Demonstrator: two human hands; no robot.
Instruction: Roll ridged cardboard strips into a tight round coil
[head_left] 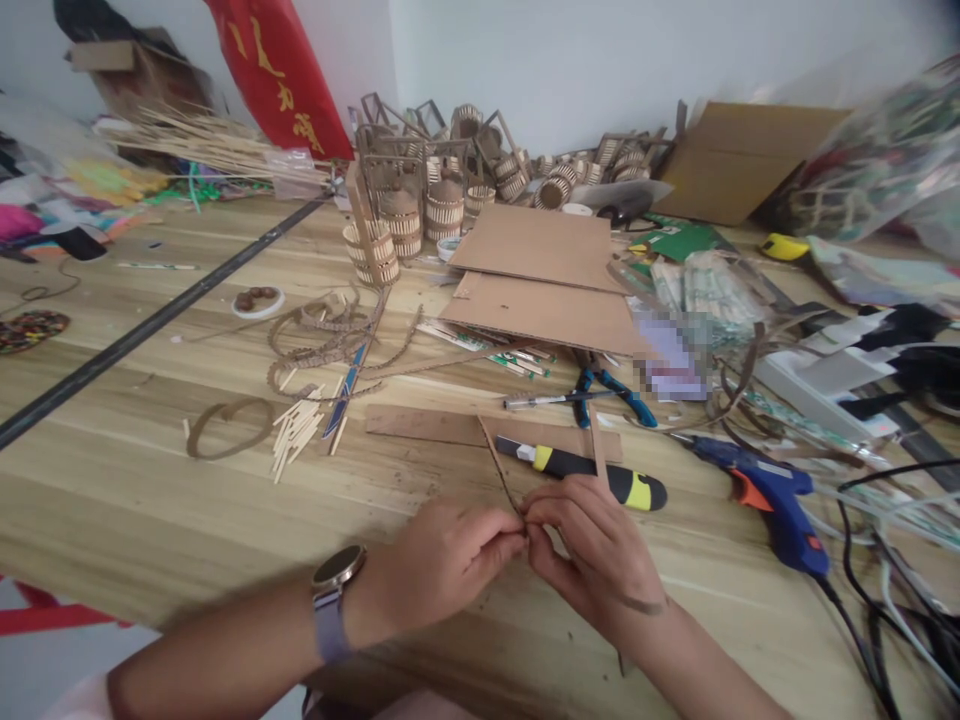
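My left hand (442,565), with a watch on its wrist, and my right hand (589,545) meet fingertip to fingertip above the near part of the table. Both pinch a thin cardboard strip (498,462), whose free end sticks up to the left of my fingers. Another narrow strip end (597,445) shows behind my right hand; whether it is the same piece is hidden. Just beyond my fingers lies a black and yellow utility knife (592,472), partly over a flat cardboard piece (412,424). A blue glue gun (772,495) rests to the right of my right hand.
Cut wooden sticks (296,435) and curled cardboard strips (315,340) lie left of centre. Pliers (619,385) and cardboard sheets (536,245) are farther back. Small stick buckets (371,252) crowd the wall side. Cables (855,600) trail at right; a metal bar (180,290) crosses the left.
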